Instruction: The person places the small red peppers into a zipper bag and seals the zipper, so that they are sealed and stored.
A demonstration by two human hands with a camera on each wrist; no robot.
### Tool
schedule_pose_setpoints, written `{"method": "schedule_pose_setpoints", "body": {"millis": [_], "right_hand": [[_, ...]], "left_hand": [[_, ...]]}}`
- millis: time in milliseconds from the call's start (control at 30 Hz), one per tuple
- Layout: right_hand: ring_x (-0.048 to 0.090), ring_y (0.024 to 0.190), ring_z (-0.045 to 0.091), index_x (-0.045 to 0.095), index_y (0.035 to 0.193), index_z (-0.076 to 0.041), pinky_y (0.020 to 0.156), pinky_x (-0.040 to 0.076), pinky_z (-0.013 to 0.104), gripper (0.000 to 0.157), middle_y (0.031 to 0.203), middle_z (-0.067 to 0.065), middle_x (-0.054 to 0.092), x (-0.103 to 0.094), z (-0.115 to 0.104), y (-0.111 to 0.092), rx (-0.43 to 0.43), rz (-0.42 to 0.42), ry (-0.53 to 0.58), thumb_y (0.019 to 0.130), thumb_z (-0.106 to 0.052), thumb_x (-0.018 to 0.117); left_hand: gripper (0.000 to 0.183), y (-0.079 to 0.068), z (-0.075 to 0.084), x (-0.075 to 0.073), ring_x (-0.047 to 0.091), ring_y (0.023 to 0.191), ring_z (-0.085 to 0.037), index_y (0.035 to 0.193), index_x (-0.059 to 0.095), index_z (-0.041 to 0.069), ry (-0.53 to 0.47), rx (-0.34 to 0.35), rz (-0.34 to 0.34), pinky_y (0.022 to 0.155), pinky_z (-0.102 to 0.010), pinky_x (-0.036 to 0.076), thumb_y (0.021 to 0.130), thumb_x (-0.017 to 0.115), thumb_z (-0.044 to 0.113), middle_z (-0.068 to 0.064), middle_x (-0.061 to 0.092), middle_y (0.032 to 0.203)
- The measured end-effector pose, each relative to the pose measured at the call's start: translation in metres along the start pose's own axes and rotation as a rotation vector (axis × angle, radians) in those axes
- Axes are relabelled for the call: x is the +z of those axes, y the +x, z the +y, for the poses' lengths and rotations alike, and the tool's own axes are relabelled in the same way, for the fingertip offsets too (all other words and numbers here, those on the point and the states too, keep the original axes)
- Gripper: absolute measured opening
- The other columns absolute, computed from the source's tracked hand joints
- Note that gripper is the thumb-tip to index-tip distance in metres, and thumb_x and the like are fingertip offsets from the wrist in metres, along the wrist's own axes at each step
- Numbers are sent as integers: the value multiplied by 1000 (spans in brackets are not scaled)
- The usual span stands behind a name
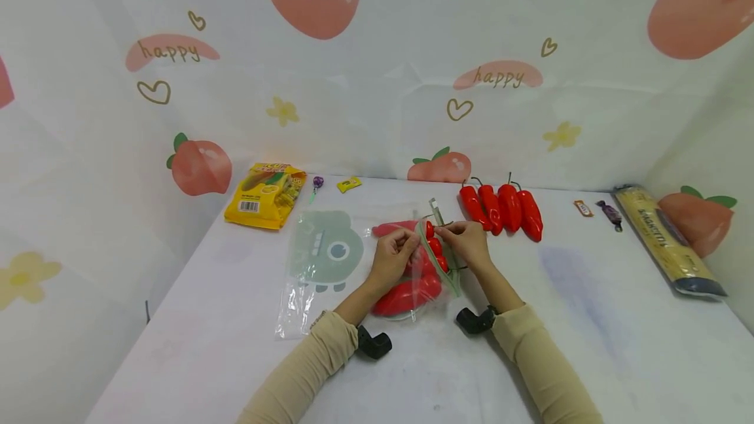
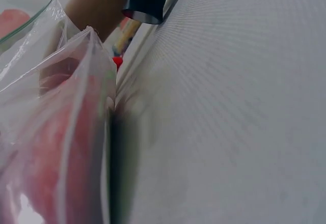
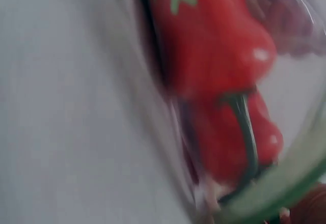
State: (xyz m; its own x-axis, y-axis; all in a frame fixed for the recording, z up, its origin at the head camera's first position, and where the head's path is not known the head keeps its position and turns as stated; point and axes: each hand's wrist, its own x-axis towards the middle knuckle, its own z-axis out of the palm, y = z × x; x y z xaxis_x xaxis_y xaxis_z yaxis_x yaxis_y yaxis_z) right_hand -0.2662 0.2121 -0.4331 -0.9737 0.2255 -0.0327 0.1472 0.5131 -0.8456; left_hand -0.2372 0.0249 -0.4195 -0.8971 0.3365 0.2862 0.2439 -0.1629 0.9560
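Note:
A clear zip bag (image 1: 321, 303) with a green-rimmed mouth and a cartoon creature print lies on the table, its mouth facing right. Several red peppers (image 1: 406, 296) are inside, with stems poking out at the opening. My left hand (image 1: 391, 259) pinches the bag's near rim. My right hand (image 1: 469, 242) pinches at the far rim, its fingertips beside a pepper stem; part of the rim is hidden there. In the right wrist view, red peppers (image 3: 214, 40) show in the bag beside its green rim (image 3: 285, 193). Bag film (image 2: 46, 112) fills the left wrist view's left side.
Several red peppers (image 1: 510, 208) lie behind my right hand. A yellow snack bag (image 1: 265, 198), lollipop (image 1: 318, 182) and yellow sweet (image 1: 349, 184) sit back left. Two wrapped sweets, one orange (image 1: 583, 208), one dark (image 1: 609, 214), and a pasta pack (image 1: 668, 241) lie right.

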Motion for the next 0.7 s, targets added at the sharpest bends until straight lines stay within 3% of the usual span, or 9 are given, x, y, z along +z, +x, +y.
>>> {"method": "schedule_pose_setpoints", "body": {"millis": [133,267,400,533,633,700], "right_hand": [[56,76,15,67,104,-1,63,47,17,38,94,15,67,-13,5,3,-8,-13,19,86,-34,63],[58,98,21,58,119,-1,75,47,11,39,116,18,61,-28,10,13,-81,17,131,90,-27,58],[47,124,27,46,132,-2,98,43,27,46,134,17,50,-36,10,29,-129,23,193,91,-19,57],[36,133,31,38,138,-4,106,33,46,52,142,16,40,-38,9,47,-172,30,73,92,-17,55],[35,131,33,36,140,-8,105,33,50,54,142,17,39,-37,10,60,-199,42,-65,92,-20,54],[38,126,35,34,141,-10,103,35,51,55,141,18,41,-37,11,68,-190,39,-121,92,-21,54]], "left_hand": [[19,1,-4,0,47,53,-4,87,54,-14,-21,25,13,51,-15,42,92,50,4,-2,52,64],[19,2,-7,-1,47,52,-3,86,54,-15,-25,43,26,50,-14,42,92,50,3,1,53,64],[20,3,-7,-3,48,53,-4,87,54,-15,-25,36,31,50,-15,42,92,51,4,-4,53,65],[22,6,-20,-4,48,53,-4,86,55,-12,-25,58,39,50,-15,42,93,51,9,-5,53,65],[22,7,-28,-3,48,53,-3,86,55,-11,-30,64,37,50,-15,42,93,51,10,-1,53,64],[21,5,-21,-2,47,53,-4,87,53,-13,-33,61,26,50,-15,43,93,50,7,-2,52,64]]}}
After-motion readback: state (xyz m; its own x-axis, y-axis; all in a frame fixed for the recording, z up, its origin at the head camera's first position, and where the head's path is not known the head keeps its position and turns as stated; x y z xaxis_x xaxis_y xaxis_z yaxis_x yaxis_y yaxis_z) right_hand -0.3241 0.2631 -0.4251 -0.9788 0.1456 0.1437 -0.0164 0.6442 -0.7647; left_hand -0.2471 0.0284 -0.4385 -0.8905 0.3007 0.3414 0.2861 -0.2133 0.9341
